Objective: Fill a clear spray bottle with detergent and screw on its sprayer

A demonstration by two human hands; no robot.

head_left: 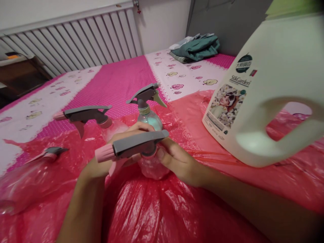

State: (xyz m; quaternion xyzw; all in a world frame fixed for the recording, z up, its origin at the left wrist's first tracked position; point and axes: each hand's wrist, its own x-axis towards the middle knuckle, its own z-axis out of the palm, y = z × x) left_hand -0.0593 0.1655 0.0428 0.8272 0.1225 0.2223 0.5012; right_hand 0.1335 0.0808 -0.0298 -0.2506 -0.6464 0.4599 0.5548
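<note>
Left hand point(138, 128) and right hand point(177, 162) curl around a clear spray bottle point(153, 169), contents unclear, roughly upright, nozzle point(105, 152) leftward, inside the red sheet's point(194, 118) far edge; the bottle behind point(152, 120) holds something pale green.

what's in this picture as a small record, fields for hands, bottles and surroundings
right hand: gripping the near bottle at its neck
left hand: partly hidden behind that bottle's trigger head, grip unclear
near bottle: clear, pink nozzle
behind: cream-trigger bottle
left side: second pink-nozzled bottle, lying bottle
right side: pale jug with SilkGarden label
underneath: red plastic sheet over pink patterned cloth
background: radiator, folded cloth
</note>
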